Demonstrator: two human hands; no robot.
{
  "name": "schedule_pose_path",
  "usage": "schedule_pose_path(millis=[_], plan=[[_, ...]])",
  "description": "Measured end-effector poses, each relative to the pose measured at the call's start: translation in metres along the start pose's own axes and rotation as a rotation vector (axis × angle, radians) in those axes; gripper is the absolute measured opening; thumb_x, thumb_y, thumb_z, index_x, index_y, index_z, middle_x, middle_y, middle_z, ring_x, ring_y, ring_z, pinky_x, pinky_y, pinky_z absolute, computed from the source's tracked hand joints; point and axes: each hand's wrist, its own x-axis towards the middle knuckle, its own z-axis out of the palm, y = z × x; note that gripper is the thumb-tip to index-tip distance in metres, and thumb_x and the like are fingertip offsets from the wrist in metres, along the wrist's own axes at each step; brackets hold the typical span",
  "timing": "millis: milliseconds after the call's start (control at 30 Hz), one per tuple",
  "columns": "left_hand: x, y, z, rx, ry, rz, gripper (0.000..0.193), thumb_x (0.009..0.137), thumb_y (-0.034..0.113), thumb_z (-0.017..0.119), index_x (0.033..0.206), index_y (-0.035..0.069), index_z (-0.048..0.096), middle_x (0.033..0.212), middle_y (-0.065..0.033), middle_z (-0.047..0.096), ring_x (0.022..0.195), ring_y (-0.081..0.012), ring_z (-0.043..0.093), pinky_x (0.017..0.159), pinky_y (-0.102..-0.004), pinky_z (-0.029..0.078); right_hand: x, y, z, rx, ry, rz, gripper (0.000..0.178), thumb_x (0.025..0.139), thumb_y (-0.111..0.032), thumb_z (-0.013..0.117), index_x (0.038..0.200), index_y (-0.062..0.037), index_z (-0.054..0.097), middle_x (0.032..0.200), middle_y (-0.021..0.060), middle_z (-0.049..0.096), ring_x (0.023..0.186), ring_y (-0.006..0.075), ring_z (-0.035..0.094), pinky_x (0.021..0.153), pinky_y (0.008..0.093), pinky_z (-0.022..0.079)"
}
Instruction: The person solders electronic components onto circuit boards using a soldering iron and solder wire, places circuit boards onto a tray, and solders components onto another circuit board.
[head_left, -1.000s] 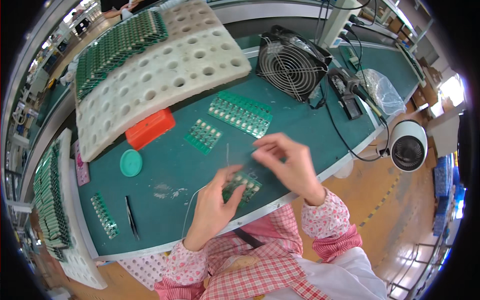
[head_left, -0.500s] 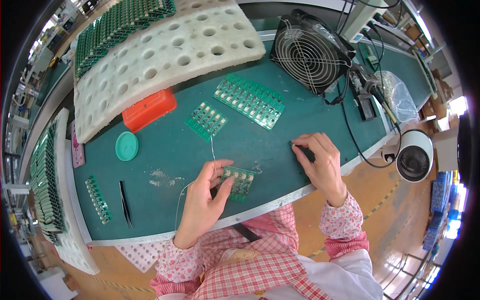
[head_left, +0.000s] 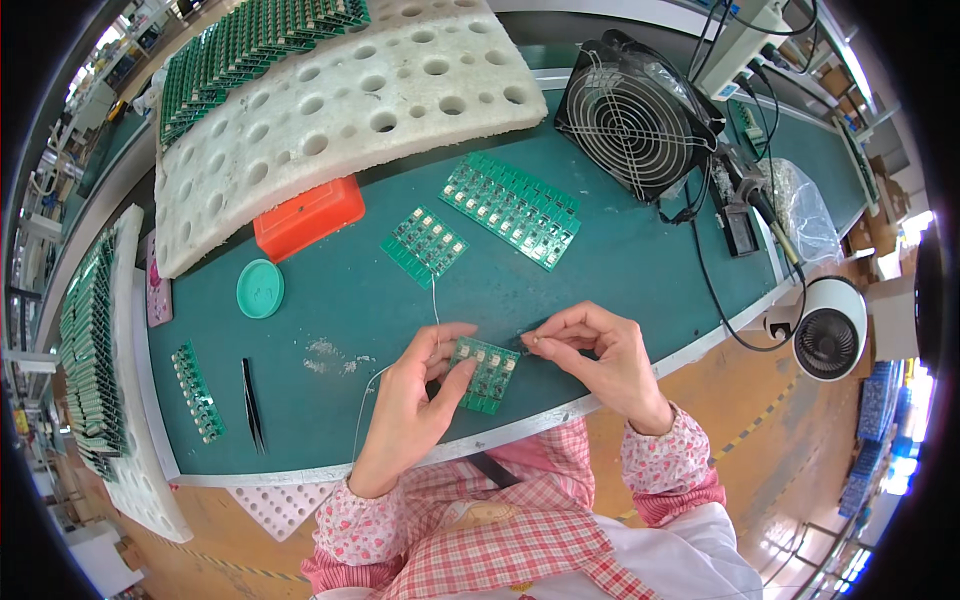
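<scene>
My left hand (head_left: 412,405) grips a small green circuit board (head_left: 486,374) by its left edge, thumb on top, above the near part of the bench. A thin solder wire (head_left: 436,310) runs from this hand up to a second circuit board (head_left: 424,246) lying flat. Just right of the held board, my right hand (head_left: 600,358) pinches a tiny dark piece (head_left: 526,338) between thumb and fingertips; its kind is too small to make out. A larger panel of joined circuit boards (head_left: 512,208) lies farther off.
Black tweezers (head_left: 251,405) and a narrow board strip (head_left: 198,392) lie at left, near a green lid (head_left: 260,289) and a red box (head_left: 310,217). White foam (head_left: 345,110) holds rows of boards behind. A black fan (head_left: 635,115) and soldering iron (head_left: 776,225) stand at right.
My right hand has moved left, bringing its tiny piece beside the held circuit board. My left hand keeps its grip nearly in place. The whole view has shifted slightly.
</scene>
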Motion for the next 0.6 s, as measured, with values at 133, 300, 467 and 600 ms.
schedule_pose_path(millis=[133,300,467,600], plan=[[-0.0011,-0.0007,-0.0019,-0.031,-0.004,-0.002,0.030,0.097,-0.002,0.059,0.128,-0.001,0.057,0.101,-0.0060,0.066,0.096,-0.0077,0.061,0.084,-0.0224,0.048,0.0027,0.0057,0.0060,0.073,-0.022,-0.008,0.017,0.091,-0.007,0.073,0.104,0.0041,0.069,0.102,0.0087,0.074,0.089,0.0128,0.070,0.079,0.0268,0.057],[-0.0028,-0.0021,-0.0046,-0.057,-0.020,-0.001,0.030,0.098,-0.001,0.059,0.128,-0.001,0.057,0.104,-0.0072,0.067,0.096,-0.0087,0.062,0.084,-0.0223,0.049,0.0038,-0.0006,0.0108,0.123,-0.017,0.106,0.017,0.092,-0.007,0.072,0.103,0.0049,0.069,0.099,0.0078,0.073,0.086,0.0108,0.068,0.077,0.0260,0.057],[-0.0003,-0.0029,-0.0033,-0.081,-0.014,-0.009,0.031,0.098,0.000,0.058,0.129,-0.002,0.056,0.106,-0.0078,0.068,0.098,-0.0095,0.063,0.085,-0.0226,0.049,0.0039,0.0041,0.0100,0.076,0.032,0.075,0.015,0.092,-0.007,0.071,0.102,0.0038,0.070,0.097,0.0076,0.073,0.084,0.0114,0.069,0.076,0.0264,0.056],[0.0057,-0.0056,-0.0064,-0.158,0.004,-0.002,0.031,0.099,0.001,0.058,0.130,-0.001,0.055,0.108,-0.0075,0.067,0.100,-0.0089,0.062,0.086,-0.0224,0.049,0.0048,0.0036,0.0039,-0.264,0.239,-0.136,0.012,0.089,-0.004,0.073,0.100,0.0015,0.071,0.093,0.0081,0.072,0.078,0.0131,0.068,0.073,0.0280,0.054]])
